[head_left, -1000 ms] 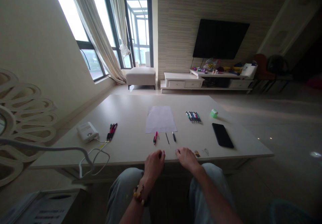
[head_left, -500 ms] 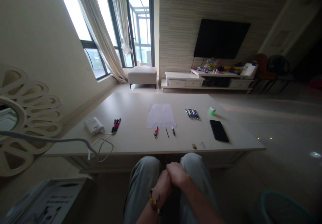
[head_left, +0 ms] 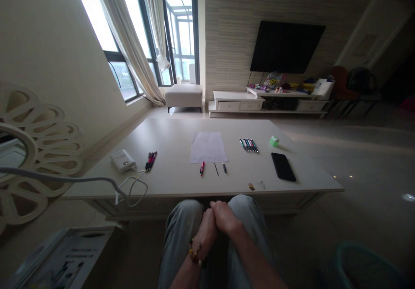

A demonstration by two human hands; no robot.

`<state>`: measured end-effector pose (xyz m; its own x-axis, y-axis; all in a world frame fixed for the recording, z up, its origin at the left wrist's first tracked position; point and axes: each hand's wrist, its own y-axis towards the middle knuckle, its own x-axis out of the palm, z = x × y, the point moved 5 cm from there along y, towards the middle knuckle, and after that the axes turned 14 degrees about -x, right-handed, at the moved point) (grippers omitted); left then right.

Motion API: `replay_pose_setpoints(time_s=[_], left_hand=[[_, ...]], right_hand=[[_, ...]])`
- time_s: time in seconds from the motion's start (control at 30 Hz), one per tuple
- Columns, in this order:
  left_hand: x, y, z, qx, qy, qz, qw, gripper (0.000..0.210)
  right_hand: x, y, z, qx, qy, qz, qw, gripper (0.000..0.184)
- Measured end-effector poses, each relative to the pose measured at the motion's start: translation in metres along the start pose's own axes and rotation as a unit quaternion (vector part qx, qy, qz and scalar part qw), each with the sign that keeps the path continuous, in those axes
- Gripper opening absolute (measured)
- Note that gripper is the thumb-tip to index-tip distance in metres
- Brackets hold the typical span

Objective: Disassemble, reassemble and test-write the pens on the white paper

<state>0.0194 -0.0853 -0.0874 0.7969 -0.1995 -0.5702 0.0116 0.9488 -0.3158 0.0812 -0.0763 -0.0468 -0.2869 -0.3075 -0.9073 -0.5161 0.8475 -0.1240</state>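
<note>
My left hand (head_left: 207, 225), with a beaded bracelet at its wrist, rests between my knees. My right hand (head_left: 224, 214) lies against it, partly over it, and both have their fingers folded together; no object shows in them. Beyond the table's near edge, a red pen part (head_left: 202, 168), a thin dark refill (head_left: 217, 169) and a black pen part (head_left: 224, 167) lie apart from each other. Behind these is a white sheet of paper (head_left: 209, 147). Several pens (head_left: 249, 146) lie in a row to its right, and a few dark and red pens (head_left: 151, 161) are on the left.
The white table (head_left: 171, 181) also bears a black phone (head_left: 283, 166), a green-and-white item (head_left: 274, 141), a small brown piece (head_left: 251, 187) and a white adapter-like box (head_left: 123, 161) with cables. A teal basket (head_left: 343, 258) stands on the floor at right.
My clasped hands and knees appear slightly further left and higher in view. The camera has shifted a little; the things on the table lie as before.
</note>
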Motion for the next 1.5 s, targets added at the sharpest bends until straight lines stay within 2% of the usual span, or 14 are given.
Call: replay_pose_setpoints(time_s=[0.1, 0.2, 0.27, 0.33, 0.43, 0.57, 0.7, 0.9, 1.03, 1.23, 1.3, 1.4, 1.5], left_hand=[[-0.013, 0.005, 0.005, 0.024, -0.002, 0.029, 0.999, 0.022], [-0.042, 0.011, 0.016, 0.051, 0.008, 0.092, 0.994, 0.022], [-0.068, 0.022, 0.023, 0.036, 0.036, 0.168, 0.984, 0.016], [-0.09, 0.04, 0.031, 0.017, 0.058, 0.221, 0.973, 0.018], [-0.109, 0.074, 0.041, 0.005, 0.076, 0.244, 0.967, 0.023], [-0.111, 0.105, 0.05, -0.004, 0.102, 0.251, 0.963, 0.034], [-0.109, 0.119, 0.05, -0.021, 0.125, 0.244, 0.961, 0.04], [-0.116, 0.134, 0.047, -0.03, 0.152, 0.216, 0.964, 0.037], [-0.119, 0.14, 0.046, -0.035, 0.169, 0.205, 0.964, 0.036], [-0.125, 0.135, 0.044, -0.049, 0.186, 0.204, 0.96, 0.024], [-0.13, 0.13, 0.042, -0.049, 0.181, 0.218, 0.958, 0.022], [-0.134, 0.119, 0.043, -0.028, 0.162, 0.227, 0.96, 0.021], [-0.131, 0.103, 0.047, 0.024, 0.135, 0.211, 0.968, 0.021]], right_hand=[[-0.011, -0.003, 0.003, -0.026, 0.072, 0.131, 0.988, 0.037], [-0.028, -0.001, 0.018, -0.021, 0.162, 0.276, 0.947, 0.027], [-0.038, 0.006, 0.033, 0.026, 0.166, 0.309, 0.936, 0.02], [-0.049, 0.017, 0.048, 0.088, 0.133, 0.297, 0.942, 0.017], [-0.067, 0.038, 0.063, 0.16, 0.05, 0.232, 0.958, 0.022], [-0.08, 0.069, 0.067, 0.182, 0.001, 0.169, 0.969, 0.029], [-0.079, 0.092, 0.066, 0.181, 0.004, 0.146, 0.973, 0.028], [-0.079, 0.107, 0.072, 0.164, 0.046, 0.146, 0.975, 0.025], [-0.093, 0.103, 0.082, 0.132, 0.103, 0.212, 0.963, 0.022], [-0.102, 0.096, 0.091, 0.084, 0.21, 0.331, 0.916, 0.029], [-0.101, 0.097, 0.091, 0.054, 0.293, 0.378, 0.877, 0.027], [-0.102, 0.098, 0.088, -0.009, 0.428, 0.42, 0.8, 0.027], [-0.106, 0.097, 0.078, -0.06, 0.486, 0.422, 0.763, 0.03]])
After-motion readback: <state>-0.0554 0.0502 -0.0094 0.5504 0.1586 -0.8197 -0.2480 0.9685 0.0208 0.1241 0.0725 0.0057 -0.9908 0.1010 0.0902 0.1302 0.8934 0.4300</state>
